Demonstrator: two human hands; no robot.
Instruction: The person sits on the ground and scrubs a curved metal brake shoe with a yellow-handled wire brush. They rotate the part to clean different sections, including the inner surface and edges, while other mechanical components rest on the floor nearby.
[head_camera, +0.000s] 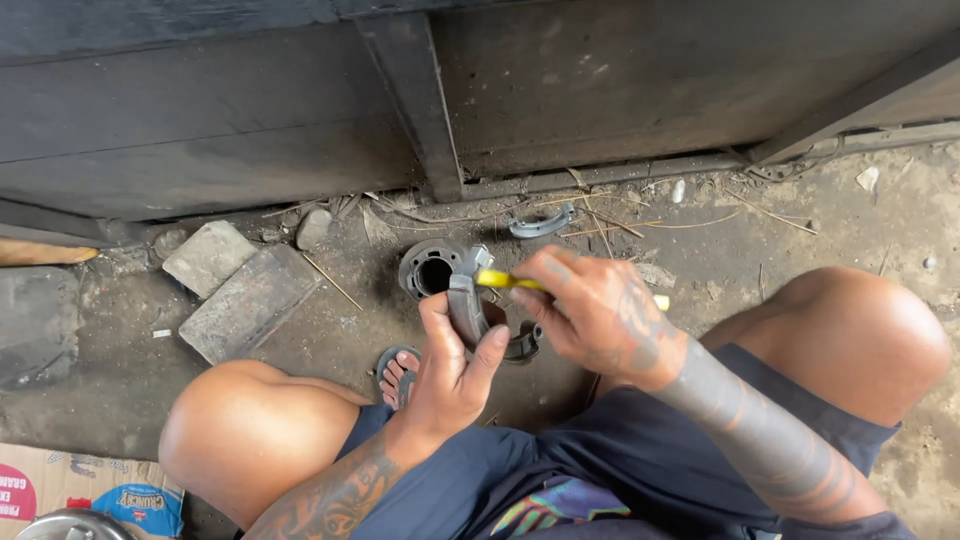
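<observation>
Brake shoe, curved and grey, sits upright in your left hand, pinched between thumb and fingers above the dirt floor between your knees. Its long arc runs up and away from you, the far end rising toward the round metal drum part on the floor just behind it. Your right hand lies to the right of the shoe and closes around a yellow-handled tool; the handle points left, so its working end meets the upper part of the shoe. The right hand is the one placed to work along the curve, while the left only steadies.

A second brake shoe lies farther off on the floor near the foot of the dark wall. Flat stones rest toward the left, and a sandalled foot shows just below the left hand. The floor is dusty, strewn with twigs and grit.
</observation>
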